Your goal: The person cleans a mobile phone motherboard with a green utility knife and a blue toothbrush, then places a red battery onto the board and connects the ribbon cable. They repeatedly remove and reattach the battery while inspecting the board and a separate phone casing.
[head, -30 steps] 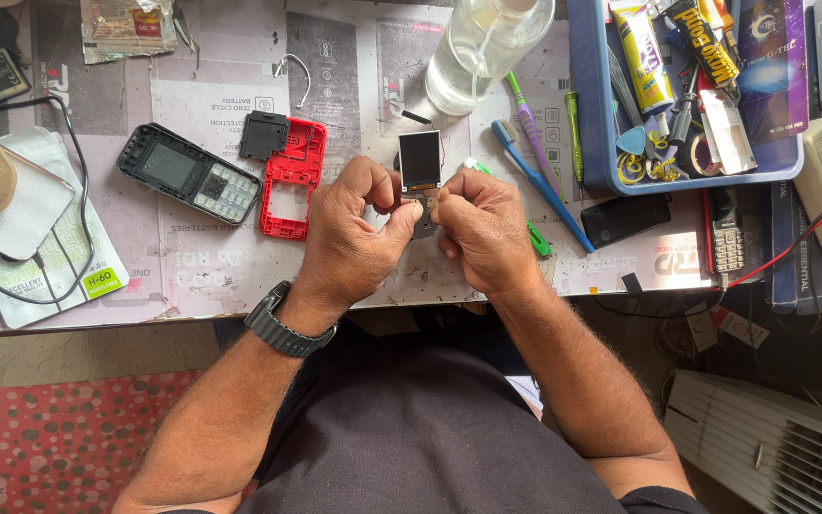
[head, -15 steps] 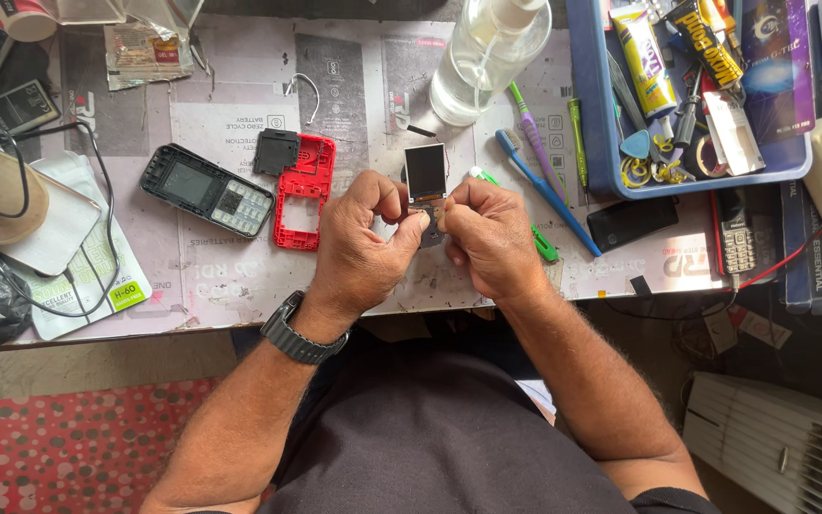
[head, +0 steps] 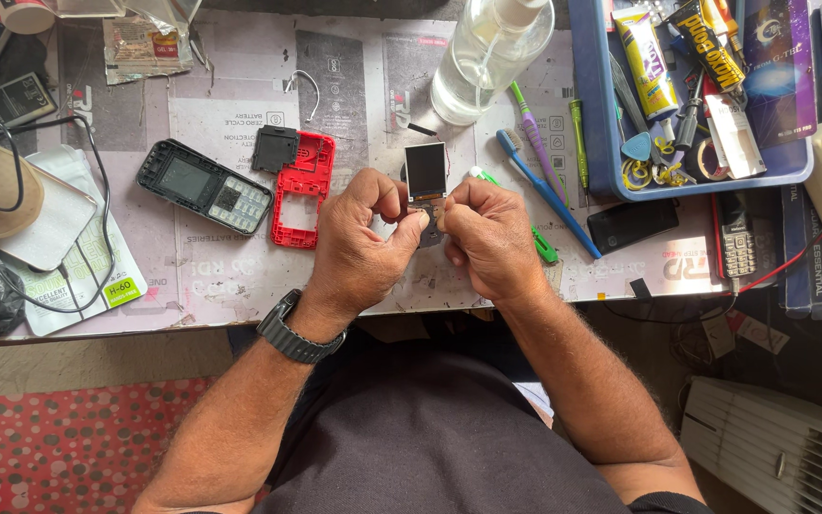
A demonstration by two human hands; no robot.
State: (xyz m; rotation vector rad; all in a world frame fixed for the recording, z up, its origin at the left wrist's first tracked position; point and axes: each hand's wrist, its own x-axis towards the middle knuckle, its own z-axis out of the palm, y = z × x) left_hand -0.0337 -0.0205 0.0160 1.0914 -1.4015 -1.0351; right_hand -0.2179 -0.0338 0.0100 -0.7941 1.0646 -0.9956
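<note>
- The left hand (head: pixel 365 243) and right hand (head: pixel 487 238) met over the near edge of the table (head: pixel 240 286), both pinching a small screen part (head: pixel 426 176) by its lower end, its dark square face standing above the fingertips.
- A red phone frame (head: pixel 303 188) and a black phone front (head: pixel 205 186) lay left of the hands.
- A blue toothbrush (head: pixel 544 190) lay to the right, near a blue tray (head: pixel 706 171).

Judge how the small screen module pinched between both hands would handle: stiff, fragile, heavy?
The small screen module looks thin and flat, so probably light and rigid. Its glossy dark face suggests glass, likely fragile and slippery. The left hand and right hand pinch only its lower end.
</note>
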